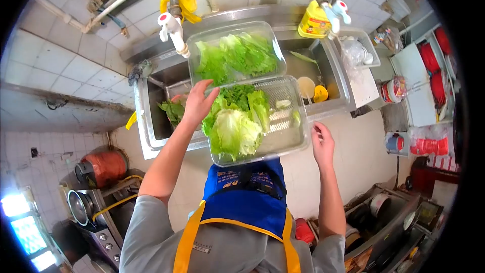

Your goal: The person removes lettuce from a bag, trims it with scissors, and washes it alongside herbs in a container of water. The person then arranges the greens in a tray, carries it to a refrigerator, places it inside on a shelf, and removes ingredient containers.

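My left hand [200, 103] is beside the upper left corner of a transparent plastic basket [301, 121], its fingers stretched out and apart. Leafy green lettuce [235, 131] fills the left part of this basket, and small leaf pieces lie on its perforated bottom. Just off the basket's right edge is my right hand [322, 144], fingers loosely bent and apart, with nothing seen in it. Behind, a second transparent tub [279, 50] holds more lettuce leaves [237, 53] and rests across the steel sink [343, 91].
Two white taps, a left tap [173, 33] and a right tap [334, 17], reach over the sink. A yellow jug [314, 20] stands on the back ledge. In the right basin lies a yellow round object [320, 93]. Dark leaves [173, 111] show in the left basin.
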A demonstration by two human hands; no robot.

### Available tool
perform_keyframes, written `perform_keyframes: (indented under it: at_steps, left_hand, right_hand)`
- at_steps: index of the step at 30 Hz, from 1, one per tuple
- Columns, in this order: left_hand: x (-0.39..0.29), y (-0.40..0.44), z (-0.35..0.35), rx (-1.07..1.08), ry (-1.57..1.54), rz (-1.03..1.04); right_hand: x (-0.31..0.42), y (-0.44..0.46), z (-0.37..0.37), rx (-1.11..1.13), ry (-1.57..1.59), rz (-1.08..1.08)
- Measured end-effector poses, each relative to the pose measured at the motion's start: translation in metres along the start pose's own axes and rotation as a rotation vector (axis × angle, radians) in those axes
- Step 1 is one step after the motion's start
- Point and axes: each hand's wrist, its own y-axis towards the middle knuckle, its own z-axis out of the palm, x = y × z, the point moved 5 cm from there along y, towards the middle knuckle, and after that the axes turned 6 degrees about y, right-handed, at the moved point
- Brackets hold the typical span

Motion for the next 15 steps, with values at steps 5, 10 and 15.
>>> perform_keyframes:
  at_steps: [5, 10, 15]
  left_hand:
    - [0.029, 0.086, 0.041, -0.124, 0.248, 0.082]
    - [0.024, 0.175, 0.085, -0.224, 0.529, 0.166]
    - [0.037, 0.230, 0.133, -0.168, 0.620, 0.134]
  right_hand:
    - [0.040, 0.109, 0.075, 0.203, -0.107, -0.355]
    - [0.068, 0.208, 0.159, 0.405, -0.331, -0.586]
    - [0.065, 0.290, 0.227, 0.424, -0.423, -0.694]
